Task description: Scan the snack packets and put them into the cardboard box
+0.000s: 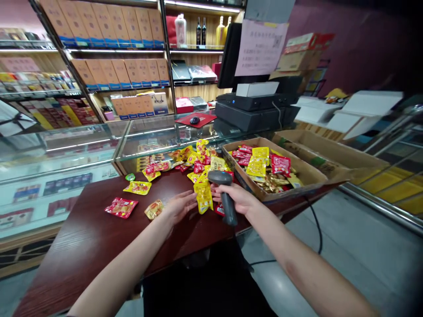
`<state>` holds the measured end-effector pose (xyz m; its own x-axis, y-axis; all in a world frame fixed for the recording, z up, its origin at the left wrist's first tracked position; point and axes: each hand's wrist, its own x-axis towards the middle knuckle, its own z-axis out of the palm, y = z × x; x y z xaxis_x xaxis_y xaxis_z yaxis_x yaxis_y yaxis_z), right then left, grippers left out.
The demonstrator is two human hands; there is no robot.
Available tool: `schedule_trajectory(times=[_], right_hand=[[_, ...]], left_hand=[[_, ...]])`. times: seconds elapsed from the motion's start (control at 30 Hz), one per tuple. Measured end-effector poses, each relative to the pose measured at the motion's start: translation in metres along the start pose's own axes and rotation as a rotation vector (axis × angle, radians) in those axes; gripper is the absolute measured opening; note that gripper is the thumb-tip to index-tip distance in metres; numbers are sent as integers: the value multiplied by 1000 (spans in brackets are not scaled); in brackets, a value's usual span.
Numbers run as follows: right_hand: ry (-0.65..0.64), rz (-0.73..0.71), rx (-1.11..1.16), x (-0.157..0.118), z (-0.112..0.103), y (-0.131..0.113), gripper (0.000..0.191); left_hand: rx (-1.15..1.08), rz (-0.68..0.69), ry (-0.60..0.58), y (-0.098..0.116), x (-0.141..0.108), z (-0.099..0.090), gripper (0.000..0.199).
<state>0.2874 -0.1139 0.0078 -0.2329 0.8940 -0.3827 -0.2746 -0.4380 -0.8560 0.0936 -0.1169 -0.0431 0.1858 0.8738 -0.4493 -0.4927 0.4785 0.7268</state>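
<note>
Right hand (231,198)'s clamped on a dark grey barcode scanner (225,203), handle slanting back, nose aimed left at a yellow snack packet (203,197) on the dark red desk (86,246); left hand (180,207) lies open beside it.

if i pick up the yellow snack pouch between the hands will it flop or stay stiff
Probably floppy: the yellow snack pouch looks like a thin, creased film sachet, so it should sag around its contents. It is likely light for its size, and its glossy film may slip a little against the left hand.
</note>
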Motion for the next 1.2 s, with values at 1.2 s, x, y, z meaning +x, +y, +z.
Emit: schedule_trajectory(times=[1.2], right_hand=[[-51, -255, -183, -24, 33, 14, 24]], left_hand=[[366, -86, 45, 84, 63, 36, 20]])
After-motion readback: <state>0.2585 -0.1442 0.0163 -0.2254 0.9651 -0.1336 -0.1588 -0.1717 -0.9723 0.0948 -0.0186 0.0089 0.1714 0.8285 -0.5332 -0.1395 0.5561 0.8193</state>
